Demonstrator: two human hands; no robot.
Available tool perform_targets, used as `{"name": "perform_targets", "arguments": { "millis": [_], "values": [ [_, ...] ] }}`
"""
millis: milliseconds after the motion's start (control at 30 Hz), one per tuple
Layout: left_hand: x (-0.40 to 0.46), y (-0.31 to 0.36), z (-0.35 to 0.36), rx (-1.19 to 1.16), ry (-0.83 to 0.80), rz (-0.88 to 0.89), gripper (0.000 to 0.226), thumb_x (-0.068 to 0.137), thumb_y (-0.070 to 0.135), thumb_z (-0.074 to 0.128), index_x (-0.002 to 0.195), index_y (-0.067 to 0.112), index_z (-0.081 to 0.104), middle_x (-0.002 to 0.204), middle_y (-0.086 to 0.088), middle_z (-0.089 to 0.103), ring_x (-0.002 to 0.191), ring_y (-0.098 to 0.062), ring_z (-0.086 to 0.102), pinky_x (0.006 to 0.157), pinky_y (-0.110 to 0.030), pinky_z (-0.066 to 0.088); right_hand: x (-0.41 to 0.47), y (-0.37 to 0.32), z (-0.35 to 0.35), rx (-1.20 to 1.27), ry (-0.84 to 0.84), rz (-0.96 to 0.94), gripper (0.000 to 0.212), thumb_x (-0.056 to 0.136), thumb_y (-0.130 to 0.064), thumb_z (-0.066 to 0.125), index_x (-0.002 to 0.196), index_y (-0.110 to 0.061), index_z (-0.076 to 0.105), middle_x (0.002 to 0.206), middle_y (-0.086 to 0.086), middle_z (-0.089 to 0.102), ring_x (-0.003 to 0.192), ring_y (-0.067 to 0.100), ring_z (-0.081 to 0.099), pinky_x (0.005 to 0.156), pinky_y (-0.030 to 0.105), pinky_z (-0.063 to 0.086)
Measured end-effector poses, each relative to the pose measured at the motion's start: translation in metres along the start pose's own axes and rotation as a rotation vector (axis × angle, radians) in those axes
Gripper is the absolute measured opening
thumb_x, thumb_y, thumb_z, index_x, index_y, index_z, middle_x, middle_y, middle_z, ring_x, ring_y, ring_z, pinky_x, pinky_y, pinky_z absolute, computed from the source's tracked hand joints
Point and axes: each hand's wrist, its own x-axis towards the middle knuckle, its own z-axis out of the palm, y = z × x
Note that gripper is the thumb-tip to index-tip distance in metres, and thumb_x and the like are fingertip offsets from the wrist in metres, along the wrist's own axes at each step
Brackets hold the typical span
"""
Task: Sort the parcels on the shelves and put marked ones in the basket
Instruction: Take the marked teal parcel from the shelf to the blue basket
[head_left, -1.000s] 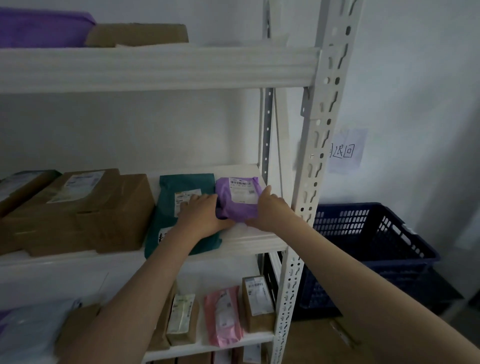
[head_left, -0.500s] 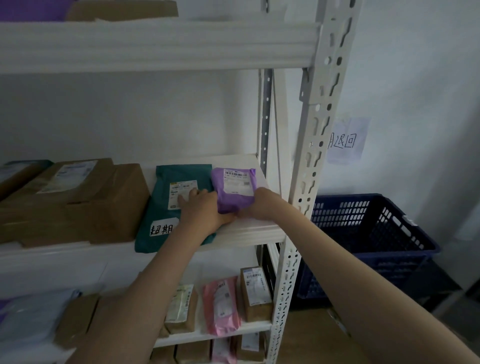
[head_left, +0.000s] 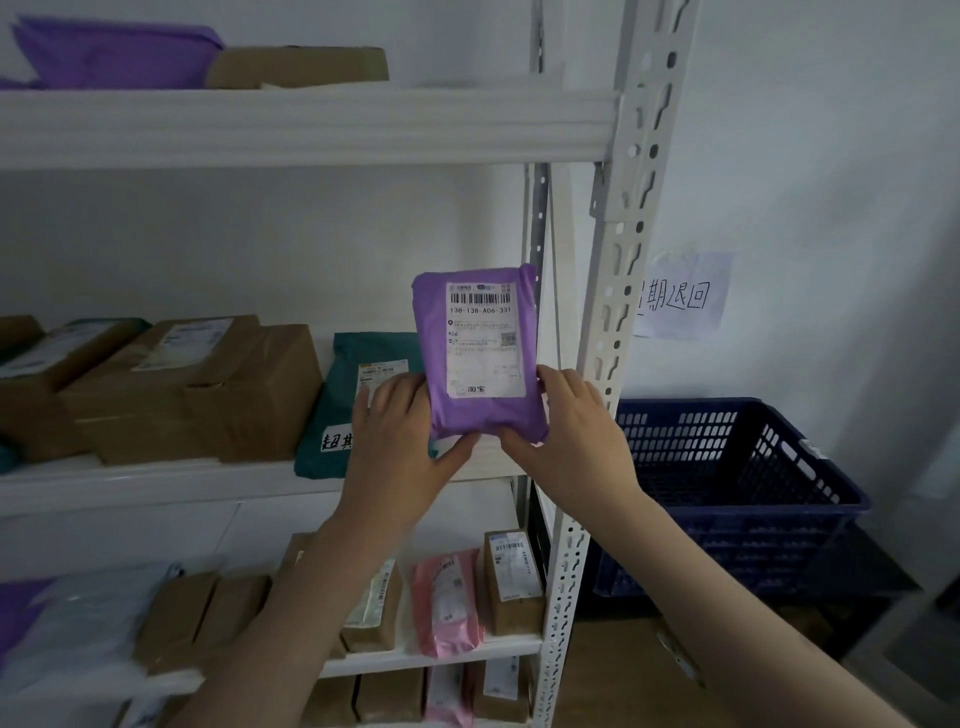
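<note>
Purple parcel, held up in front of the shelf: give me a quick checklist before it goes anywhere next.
1. Grip: left hand and right hand both hold the purple parcel at its lower edge: ok.
2. Shipping label readable, facing the camera: ok.
3. Handwritten mark on this face: none seen; back is hidden: cannot tell.
4. Blue basket open, right of the shelf post: ok.
5. Basket contents: nothing seen inside it, its floor partly hidden: cannot tell.
6. Teal parcel with handwritten tag lies on the shelf, not yet binned: not ok.
</note>
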Motion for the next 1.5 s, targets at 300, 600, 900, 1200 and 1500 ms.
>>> {"name": "perform_targets", "arguments": {
  "millis": [300,600,900,1200,1500],
  "values": [
    [-0.016,0.006,-0.028,-0.083,0.089,0.095,0.066,0.085,0.063,0.062,0.127,0.013,0.059,0.121,-0.005,0.067,0.113,-0.024,0.061,0.102,-0.048,0.05,-0.02,-0.02,-0.024,-0.065,0.121,-0.108,0.07,0.083,-0.052,0.069,0.137,-0.014,0.047,0.119,-0.003,0.055,0.106,0.019,0.053,0.075,0.035,0.055],
    [-0.014,0.011,-0.043,-0.089,0.099,0.113,0.064,0.085,0.058,0.066,0.128,0.011,0.059,0.121,-0.006,0.066,0.113,-0.024,0.061,0.1,-0.048,0.051,-0.021,-0.028,-0.032,-0.058,0.13,-0.104,0.07,0.085,-0.054,0.067,0.139,-0.015,0.045,0.121,-0.005,0.055,0.108,0.015,0.051,0.078,0.03,0.051],
    [-0.011,0.012,-0.047,-0.114,0.1,0.106,0.064,0.086,0.058,0.066,0.129,0.011,0.058,0.121,-0.006,0.066,0.113,-0.024,0.062,0.099,-0.048,0.052,-0.019,-0.03,-0.034,-0.043,0.149,-0.103,0.07,0.085,-0.054,0.067,0.139,-0.017,0.044,0.121,-0.007,0.054,0.108,0.014,0.052,0.076,0.031,0.052],
    [-0.019,0.009,-0.024,-0.22,-0.14,-0.014,0.059,0.087,0.053,0.071,0.135,0.023,0.053,0.127,0.004,0.061,0.117,-0.012,0.055,0.089,-0.023,0.044,-0.018,-0.009,-0.01,0.08,-0.12,0.058,0.057,0.084,-0.056,0.065,0.129,-0.028,0.044,0.114,-0.011,0.057,0.09,0.01,0.06,0.076,0.035,0.057],
    [-0.002,-0.012,0.033,-0.098,-0.301,-0.03,0.045,0.085,0.063,0.065,0.113,0.028,0.06,0.105,0.009,0.065,0.101,-0.011,0.06,0.095,-0.036,0.051,0.008,0.022,0.023,0.045,-0.353,0.256,0.052,0.082,-0.052,0.062,0.12,-0.019,0.05,0.098,-0.002,0.063,0.082,0.019,0.063,0.072,0.041,0.058]
  ]
}}
